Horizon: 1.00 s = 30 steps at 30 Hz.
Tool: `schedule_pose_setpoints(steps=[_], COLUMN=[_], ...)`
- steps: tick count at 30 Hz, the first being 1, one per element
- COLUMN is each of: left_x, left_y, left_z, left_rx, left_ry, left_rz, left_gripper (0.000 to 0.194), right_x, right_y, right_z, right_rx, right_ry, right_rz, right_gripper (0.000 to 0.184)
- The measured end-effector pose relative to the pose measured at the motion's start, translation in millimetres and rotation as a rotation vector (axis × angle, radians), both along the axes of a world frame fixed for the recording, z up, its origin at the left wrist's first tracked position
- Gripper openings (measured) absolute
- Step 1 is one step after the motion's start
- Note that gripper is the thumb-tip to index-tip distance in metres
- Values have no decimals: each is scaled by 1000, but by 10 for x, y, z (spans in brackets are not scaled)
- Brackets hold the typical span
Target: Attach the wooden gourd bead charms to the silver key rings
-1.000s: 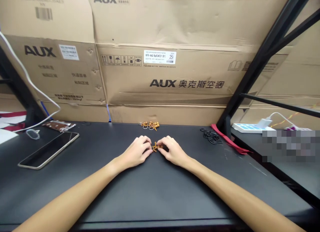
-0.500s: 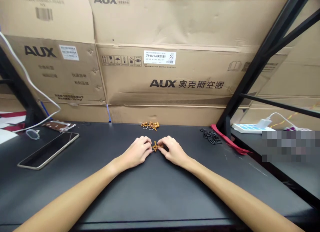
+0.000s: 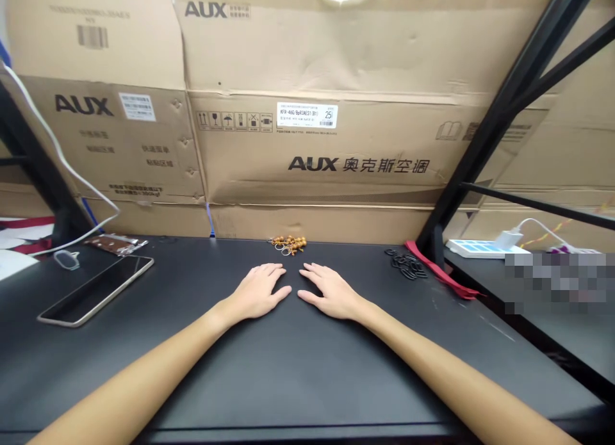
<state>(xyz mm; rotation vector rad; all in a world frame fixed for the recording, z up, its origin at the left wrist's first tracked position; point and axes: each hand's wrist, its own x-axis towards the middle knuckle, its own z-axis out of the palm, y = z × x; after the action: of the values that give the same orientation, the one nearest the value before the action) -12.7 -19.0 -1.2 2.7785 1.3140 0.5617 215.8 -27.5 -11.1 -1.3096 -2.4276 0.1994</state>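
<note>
My left hand (image 3: 261, 291) rests on the black tabletop (image 3: 298, 368), fingers stretched out and thumb apart, with nothing in it. Facing it across a narrow gap, my right hand (image 3: 327, 291) lies in the same way, open, its fingers pointing inward. Just beyond both hands, close to the cardboard, is a small pile of amber-brown beaded keychains (image 3: 289, 242) with metal rings. Neither hand touches the pile. The exact shape of the pieces is too small to make out.
A phone (image 3: 98, 290) lies at the left, near a brown packet (image 3: 115, 243) and a white cable (image 3: 57, 141). On the right are several black rings (image 3: 407, 264), a red strap (image 3: 439, 273) and a black metal frame (image 3: 485, 131). Cardboard boxes (image 3: 365, 202) wall off the back.
The beaded keychain that was between my fingertips is gone from there, and the pile at the back looks fuller. Both hands have opened and flattened. The view has tilted slightly.
</note>
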Motion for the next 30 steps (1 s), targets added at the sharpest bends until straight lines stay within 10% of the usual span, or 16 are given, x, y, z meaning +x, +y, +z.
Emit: schedule_pose_setpoints(steps=[18,30], left_x=[-125,-142], left_y=[145,180], left_z=[28,-53], left_rx=[-136,-144], left_ry=[63,87], left_rz=[3,26], left_gripper=[55,57], right_x=[390,149], right_y=[315,109], right_z=[-47,28], right_rx=[-96,-103], right_ry=[-84,-69], right_rz=[-193,19], right_gripper=[71,65])
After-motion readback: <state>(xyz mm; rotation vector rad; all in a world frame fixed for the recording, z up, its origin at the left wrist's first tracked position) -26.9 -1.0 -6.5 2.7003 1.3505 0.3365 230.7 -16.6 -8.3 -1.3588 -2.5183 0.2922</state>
